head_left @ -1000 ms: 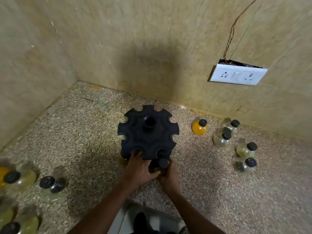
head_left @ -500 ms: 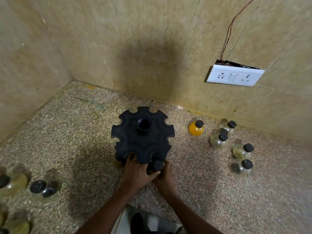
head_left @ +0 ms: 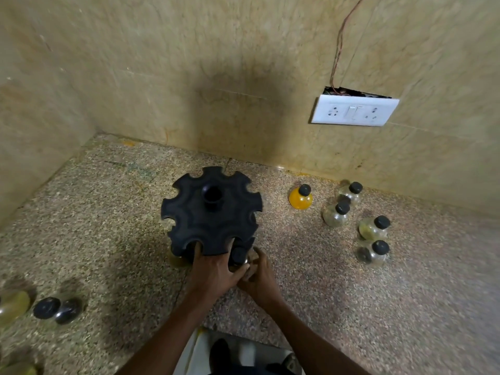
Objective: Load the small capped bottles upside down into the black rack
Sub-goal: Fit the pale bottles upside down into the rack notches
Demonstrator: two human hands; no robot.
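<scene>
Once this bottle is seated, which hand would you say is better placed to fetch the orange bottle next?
Probably the right hand: the orange bottle stands on the floor to the right of the rack, on that hand's side. The left hand has fingers hooked on the rack's near rim and would have to cross over.

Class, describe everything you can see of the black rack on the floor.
The black rack is a round, matte, plastic-looking carousel with rounded notches cut around its rim and a short open tube at its centre. It stands upright on the speckled floor near the wall. The left hand rests fingers on its near edge; the right hand holds a capped bottle against a near notch.
</scene>
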